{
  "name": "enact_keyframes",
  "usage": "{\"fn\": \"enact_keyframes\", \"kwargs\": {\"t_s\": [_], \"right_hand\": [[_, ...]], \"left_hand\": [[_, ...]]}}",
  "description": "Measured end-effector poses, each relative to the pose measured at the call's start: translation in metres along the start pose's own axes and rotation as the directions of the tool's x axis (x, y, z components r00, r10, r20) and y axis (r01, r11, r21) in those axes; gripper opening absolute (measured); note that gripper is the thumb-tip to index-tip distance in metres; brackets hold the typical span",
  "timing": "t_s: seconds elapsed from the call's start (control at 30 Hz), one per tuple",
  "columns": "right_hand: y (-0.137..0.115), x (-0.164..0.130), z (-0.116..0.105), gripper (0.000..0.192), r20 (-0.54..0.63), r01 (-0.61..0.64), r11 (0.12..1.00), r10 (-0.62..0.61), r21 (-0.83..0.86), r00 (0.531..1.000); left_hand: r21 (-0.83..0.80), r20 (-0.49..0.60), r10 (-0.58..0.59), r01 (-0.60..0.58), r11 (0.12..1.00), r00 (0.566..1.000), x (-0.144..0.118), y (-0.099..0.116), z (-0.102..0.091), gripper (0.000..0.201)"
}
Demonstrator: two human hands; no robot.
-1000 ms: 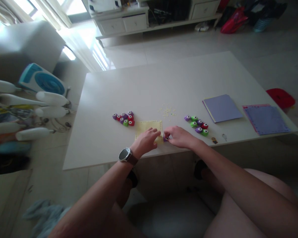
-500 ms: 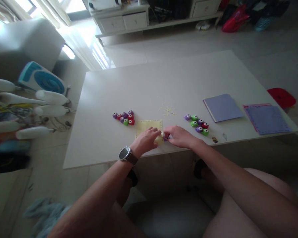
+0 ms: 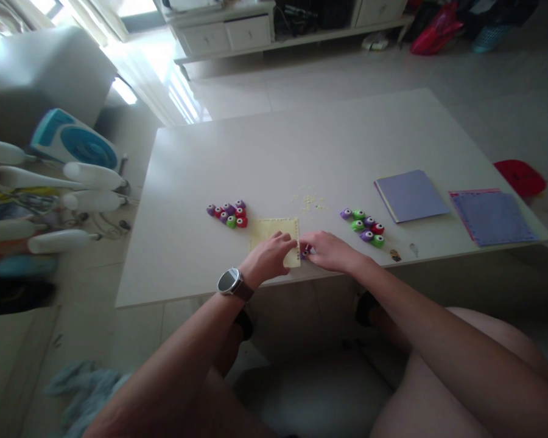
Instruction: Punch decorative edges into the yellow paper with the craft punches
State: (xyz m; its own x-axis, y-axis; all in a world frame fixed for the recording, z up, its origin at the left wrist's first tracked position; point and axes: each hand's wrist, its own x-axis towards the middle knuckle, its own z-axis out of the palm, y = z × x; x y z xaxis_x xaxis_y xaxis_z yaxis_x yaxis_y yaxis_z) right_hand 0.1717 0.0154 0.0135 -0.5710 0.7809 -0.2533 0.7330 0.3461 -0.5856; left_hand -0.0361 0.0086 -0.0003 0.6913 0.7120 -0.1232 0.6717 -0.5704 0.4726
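Observation:
A square yellow sheet of paper point(image 3: 274, 227) lies near the table's front edge, with small cut-outs along its borders. My left hand point(image 3: 274, 250), a watch on its wrist, holds the sheet near its right side with bent fingers. At that right edge, my right hand point(image 3: 327, 249) closes around a small purple craft punch point(image 3: 305, 253), mostly covered by the fingers. Tiny yellow paper bits point(image 3: 311, 202) are scattered just beyond the sheet. Several purple, red and green craft punches point(image 3: 229, 213) sit in a cluster on the left, and another group of punches point(image 3: 365, 226) is on the right.
A stack of purple paper point(image 3: 413, 196) and purple sheets with punched borders point(image 3: 495, 219) lie at the right of the white table point(image 3: 265, 158). Two small flat pieces point(image 3: 395, 255) are near the front edge. A red stool point(image 3: 520, 178) stands past the right edge.
My right hand has shifted very slightly left with the punch against the sheet's edge. My left hand stays on the paper. The camera view has moved a little.

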Motion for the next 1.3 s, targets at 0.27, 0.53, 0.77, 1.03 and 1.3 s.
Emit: {"fn": "enact_keyframes", "kwargs": {"t_s": [0.27, 0.53, 0.77, 1.03, 1.3], "right_hand": [[0.001, 0.0003, 0.0016, 0.017, 0.014, 0.022, 1.0, -0.022, 0.016, 1.0], [0.0027, 0.0007, 0.0028, 0.018, 0.082, 0.087, 0.995, -0.09, 0.046, 0.992], [0.0052, 0.0004, 0.0015, 0.019, 0.096, 0.053, 0.998, -0.056, 0.035, 0.994], [0.0042, 0.0002, 0.0011, 0.017, 0.09, 0.043, 0.998, -0.047, 0.042, 0.995], [0.0025, 0.0015, 0.0044, 0.017, 0.076, 0.074, 0.994, -0.08, 0.078, 0.994]], "left_hand": [[0.013, -0.005, 0.0, 0.0, 1.0, 1.0, -0.0004, -0.0002, -0.0013, 0.037], [0.003, -0.014, -0.002, 0.002, 1.0, 1.0, -0.0003, -0.0016, -0.0007, 0.03], [-0.004, -0.012, 0.01, -0.011, 1.0, 1.0, -0.0011, -0.0014, -0.0015, 0.034], [0.026, -0.017, 0.001, 0.0, 1.0, 1.0, -0.0013, -0.0022, -0.0006, 0.036], [0.033, -0.019, -0.007, 0.008, 0.999, 1.0, -0.0014, -0.0008, -0.0012, 0.032]]}}
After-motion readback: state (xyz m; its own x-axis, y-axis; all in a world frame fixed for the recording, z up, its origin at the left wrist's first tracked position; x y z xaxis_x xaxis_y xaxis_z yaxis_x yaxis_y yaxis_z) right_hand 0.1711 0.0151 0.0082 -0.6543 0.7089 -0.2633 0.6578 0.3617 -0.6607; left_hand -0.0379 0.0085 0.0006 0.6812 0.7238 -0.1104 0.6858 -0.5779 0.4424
